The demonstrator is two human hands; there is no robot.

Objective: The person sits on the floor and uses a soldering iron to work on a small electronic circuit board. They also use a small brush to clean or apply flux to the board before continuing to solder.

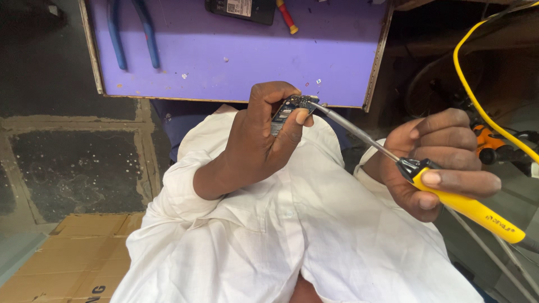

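Observation:
My left hand [261, 137] grips a small blue circuit board [287, 109], held up in front of my white shirt with the thumb pressed on its face. My right hand [443, 160] holds a soldering iron [471, 207] by its yellow handle with a black collar. Its long metal shaft runs up and left, and the tip touches the top edge of the board near my left fingertips. The board's lower part is hidden by my left hand.
A purple worktop [247, 50] lies ahead with blue-handled pliers [132, 33], a dark phone-like device [241, 8] and a red-and-yellow screwdriver [287, 18]. A yellow cable [483, 101] curves at right beside an orange tool [488, 140]. Flattened cardboard [73, 258] lies on the floor at lower left.

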